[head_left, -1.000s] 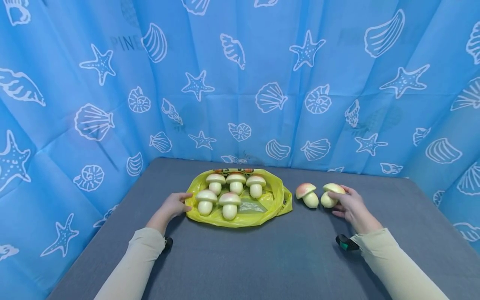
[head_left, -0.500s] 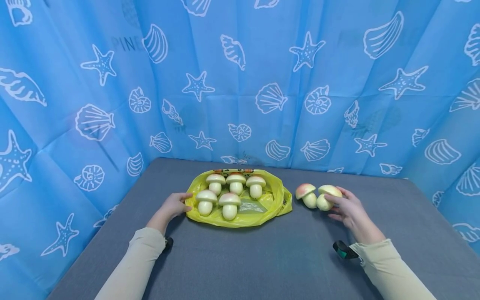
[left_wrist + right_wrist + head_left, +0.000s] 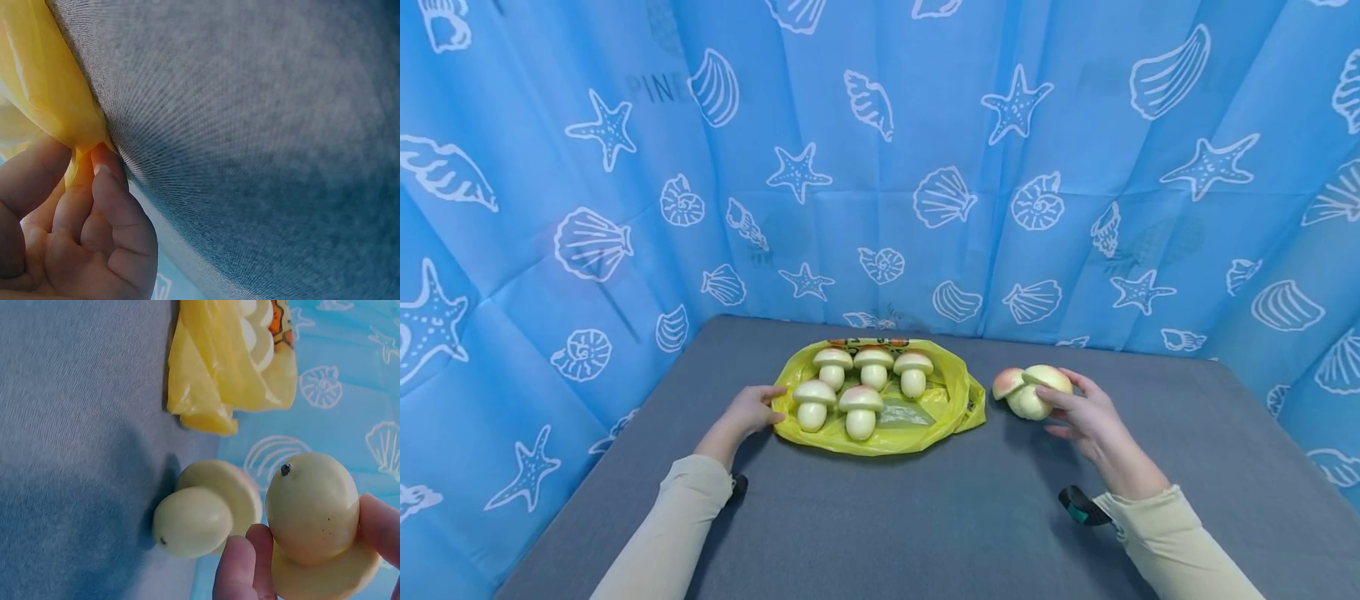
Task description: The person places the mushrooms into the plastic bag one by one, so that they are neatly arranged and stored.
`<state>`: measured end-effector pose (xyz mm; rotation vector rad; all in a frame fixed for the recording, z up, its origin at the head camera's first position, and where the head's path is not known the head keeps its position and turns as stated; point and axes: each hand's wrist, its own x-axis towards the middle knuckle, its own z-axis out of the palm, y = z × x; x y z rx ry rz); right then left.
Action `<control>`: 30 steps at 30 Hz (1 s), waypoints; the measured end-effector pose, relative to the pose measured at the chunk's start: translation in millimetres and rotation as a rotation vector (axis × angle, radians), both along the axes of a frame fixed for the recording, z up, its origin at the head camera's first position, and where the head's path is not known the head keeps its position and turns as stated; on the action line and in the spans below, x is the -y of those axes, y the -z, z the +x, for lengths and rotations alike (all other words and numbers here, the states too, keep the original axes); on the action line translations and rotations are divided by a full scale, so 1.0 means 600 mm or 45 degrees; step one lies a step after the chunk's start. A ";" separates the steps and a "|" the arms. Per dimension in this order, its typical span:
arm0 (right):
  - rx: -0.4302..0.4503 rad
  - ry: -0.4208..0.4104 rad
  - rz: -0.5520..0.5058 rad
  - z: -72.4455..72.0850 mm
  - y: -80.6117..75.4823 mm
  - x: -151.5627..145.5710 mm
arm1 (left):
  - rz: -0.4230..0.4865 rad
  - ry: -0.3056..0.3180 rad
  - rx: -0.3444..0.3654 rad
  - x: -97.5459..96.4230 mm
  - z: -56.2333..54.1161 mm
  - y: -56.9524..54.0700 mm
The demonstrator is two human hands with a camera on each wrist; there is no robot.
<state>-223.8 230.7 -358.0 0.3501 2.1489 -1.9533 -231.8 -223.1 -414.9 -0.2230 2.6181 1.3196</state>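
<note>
My left hand (image 3: 748,412) pinches the left edge of a yellow plastic bag (image 3: 957,387); the left wrist view shows the bag's gathered edge (image 3: 53,81) between thumb and fingers. Several toy mushrooms (image 3: 861,421) with pale caps and round stems lie in the bag in two rows. Off to the right, my right hand (image 3: 1093,429) holds another toy mushroom (image 3: 312,509) by its sides between thumb and fingers. A pink-tinged toy mushroom (image 3: 1006,382) lies on the table just left of it, partly hidden behind the held one in the head view.
A grey cloth covers the table (image 3: 880,533). Behind and at both sides hangs a blue curtain (image 3: 880,225) with white shell and starfish prints, close to the table's back edge. The bag's bunched right end (image 3: 974,407) sits near the loose mushroom.
My right hand has moved left with its mushroom, which now overlaps the loose one in the head view. The left hand and the bag have stayed in place.
</note>
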 end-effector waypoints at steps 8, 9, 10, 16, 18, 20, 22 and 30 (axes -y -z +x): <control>-0.059 -0.036 0.079 0.010 -0.001 0.022 | -0.017 -0.012 -0.002 -0.002 0.000 0.000; -0.065 -0.037 0.085 0.011 0.000 0.025 | -0.018 -0.015 -0.002 -0.002 0.000 0.000; -0.066 -0.036 0.092 0.013 0.001 0.027 | -0.022 -0.016 -0.001 -0.002 0.000 0.000; -0.101 -0.064 0.145 0.020 0.008 0.042 | -0.015 -0.020 0.007 -0.002 0.000 0.001; -0.110 -0.085 0.175 0.022 0.010 0.047 | -0.020 -0.018 0.008 -0.003 0.001 0.000; -0.114 -0.105 0.198 0.024 0.012 0.052 | -0.027 -0.015 0.006 -0.003 0.001 -0.002; -0.118 -0.126 0.206 0.026 0.014 0.056 | -0.031 -0.015 0.005 -0.004 0.001 -0.003; -0.160 -0.183 0.204 0.029 0.020 0.072 | -0.031 -0.004 -0.007 -0.004 0.003 -0.004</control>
